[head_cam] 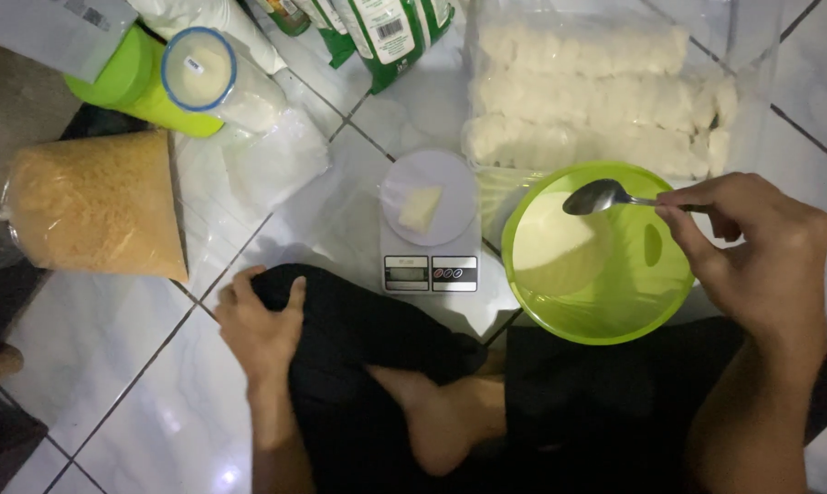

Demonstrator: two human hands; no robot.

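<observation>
Two hands: right hand [761,252] pinches spoon [605,196] over green bowl [614,316]; left hand [260,325] loosely cups knee [358,320].

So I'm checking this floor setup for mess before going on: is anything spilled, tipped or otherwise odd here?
Nothing looks spilled. The white powder sits inside the green bowl, the pale block rests squarely on the kitchen scale, and the bag of yellow crumbs looks closed. The right hand holds the spoon level over the bowl; the left hand rests on the knee.

Metal spoon [596,196], bowl empty, held level over lime-green bowl [656,293] holding white powder
</observation>
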